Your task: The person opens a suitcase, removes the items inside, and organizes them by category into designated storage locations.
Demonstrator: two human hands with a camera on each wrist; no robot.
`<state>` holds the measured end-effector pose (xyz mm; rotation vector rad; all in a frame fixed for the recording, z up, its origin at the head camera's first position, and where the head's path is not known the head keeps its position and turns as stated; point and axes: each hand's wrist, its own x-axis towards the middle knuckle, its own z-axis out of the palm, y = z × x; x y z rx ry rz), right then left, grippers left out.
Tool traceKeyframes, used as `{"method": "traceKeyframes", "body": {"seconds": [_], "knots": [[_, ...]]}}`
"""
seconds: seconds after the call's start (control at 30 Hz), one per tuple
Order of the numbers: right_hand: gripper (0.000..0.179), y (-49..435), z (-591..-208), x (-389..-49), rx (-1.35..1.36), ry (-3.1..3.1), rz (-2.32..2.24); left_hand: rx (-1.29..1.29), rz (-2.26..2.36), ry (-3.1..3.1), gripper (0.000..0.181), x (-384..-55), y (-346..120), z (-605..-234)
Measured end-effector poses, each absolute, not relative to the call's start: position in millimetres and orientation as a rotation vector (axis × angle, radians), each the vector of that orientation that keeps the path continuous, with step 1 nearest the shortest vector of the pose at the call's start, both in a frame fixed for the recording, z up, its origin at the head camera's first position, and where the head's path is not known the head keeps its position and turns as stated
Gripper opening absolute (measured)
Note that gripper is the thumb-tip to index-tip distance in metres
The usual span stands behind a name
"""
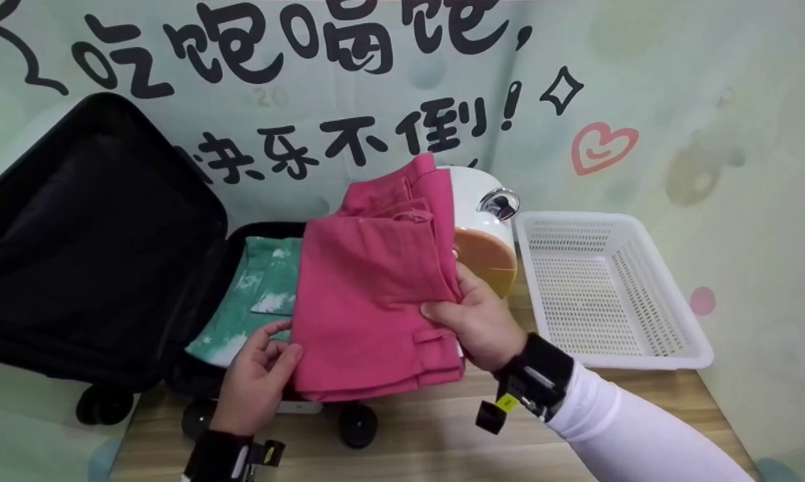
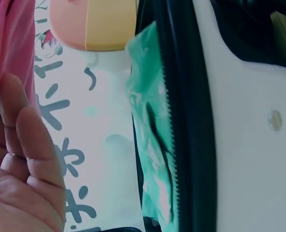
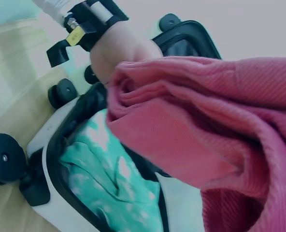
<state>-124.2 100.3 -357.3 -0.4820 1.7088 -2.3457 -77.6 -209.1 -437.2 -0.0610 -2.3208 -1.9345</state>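
Observation:
Both hands hold up a folded pink corduroy garment [image 1: 369, 301] in front of the open suitcase. My right hand [image 1: 479, 318] grips its right edge, thumb on the front and fingers behind. At the lower left edge, my left hand [image 1: 261, 375] pinches the cloth between thumb and fingers. In the left wrist view, the left fingers [image 2: 12, 101] lie along the pink fabric. A green-and-white patterned folded cloth [image 1: 241, 314] lies in the suitcase base [image 3: 51, 159], partly hidden by the garment. The right wrist view shows the garment's stacked layers above the suitcase.
The black-lined suitcase lid [image 1: 94, 248] leans open at left. Behind the garment stands a white rounded object [image 1: 472, 191] with an orange-and-yellow front. A white perforated basket [image 1: 693, 348] sits at right on the wooden table [image 1: 469, 435]. Black wheels [image 1: 357, 426] face the near side.

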Motion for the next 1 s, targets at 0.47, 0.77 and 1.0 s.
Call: {"method": "traceKeyframes", "body": {"seconds": [0.47,0.77,1.0], "knots": [[0.056,242.2,-334.2,-93.8,-0.593,1.898,-2.291,0.116,-1.304,-2.722,0.065,-91.3,-228.8,-457.8],[0.043,345.6,-321.4,-86.5,-0.294,1.846,-2.399,0.197,-0.939,-2.651,0.053,-97.5,-241.9,-491.6],[0.043,404.3,-321.8,-113.2,-0.329,1.842,-2.421,0.199,-0.827,-2.723,0.062,-105.4,-239.3,-496.5]]}}
